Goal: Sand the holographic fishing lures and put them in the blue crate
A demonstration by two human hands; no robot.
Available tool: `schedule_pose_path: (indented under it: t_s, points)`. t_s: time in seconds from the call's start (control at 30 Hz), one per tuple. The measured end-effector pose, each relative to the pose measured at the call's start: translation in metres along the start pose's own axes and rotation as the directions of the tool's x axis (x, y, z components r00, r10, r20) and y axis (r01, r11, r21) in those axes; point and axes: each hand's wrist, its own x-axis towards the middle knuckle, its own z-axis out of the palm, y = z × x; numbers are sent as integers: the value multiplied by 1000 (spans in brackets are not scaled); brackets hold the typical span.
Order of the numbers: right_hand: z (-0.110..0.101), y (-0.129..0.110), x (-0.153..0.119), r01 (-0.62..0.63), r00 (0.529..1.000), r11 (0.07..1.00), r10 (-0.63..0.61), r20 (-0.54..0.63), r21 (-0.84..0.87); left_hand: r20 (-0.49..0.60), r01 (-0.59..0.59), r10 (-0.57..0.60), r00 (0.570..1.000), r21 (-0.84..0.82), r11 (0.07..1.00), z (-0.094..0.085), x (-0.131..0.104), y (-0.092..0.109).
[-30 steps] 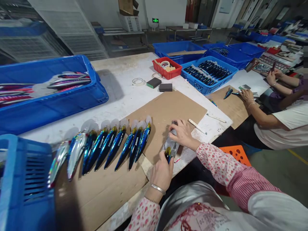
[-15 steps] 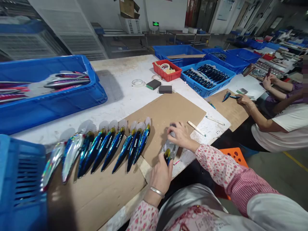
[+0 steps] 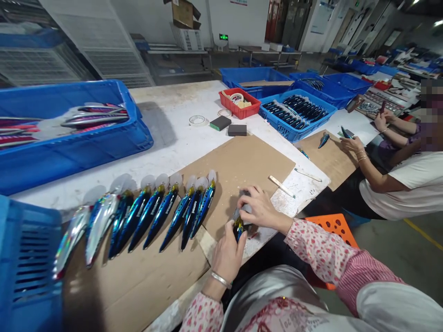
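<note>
A blue and yellow fishing lure (image 3: pixel 238 229) is held in my left hand (image 3: pixel 226 251), its fingers wrapped round the body. At the lure's clear-lip end, my right hand (image 3: pixel 256 207) is closed with curled fingers over a dark grey piece that is mostly hidden; its kind does not show. Left of my hands lies a row of several blue fishing lures (image 3: pixel 165 213) with clear round lips, printed bodies slanting toward me. Two silver-sided lures (image 3: pixel 101 226) lie at the row's left end. Brown cardboard (image 3: pixel 238 159) lies beneath and beyond my hands.
Dark sanding blocks (image 3: pixel 237 130), a tape roll (image 3: pixel 198 120) and a red basket (image 3: pixel 238 103) sit farther back. Blue crates (image 3: pixel 114 133) stand left; a blue basket of lures (image 3: pixel 297 133) stands behind right. A flat stick (image 3: pixel 282 186) lies nearby. A co-worker's hand (image 3: pixel 353 145) holds a lure.
My right hand has shifted slightly toward me and left, closer over the lure in my left hand. The co-worker at right has raised a lure off the cardboard.
</note>
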Motion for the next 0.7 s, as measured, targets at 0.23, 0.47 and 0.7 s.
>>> schedule_pose_path:
  t_s: [0.23,0.47,0.7]
  points:
    - [-5,-1,2,14,1000,999,-14,-14,-45,-9,-28,27,1000,-113,993,1,1,-3]
    - [-10,-4,3,-9,1000,998,9,3,-65,-43,-38,32,999,-160,986,2,1,-7]
    - [-8,-1,5,-2,1000,999,2,5,-48,-52,-35,22,998,-279,960,2,2,-10]
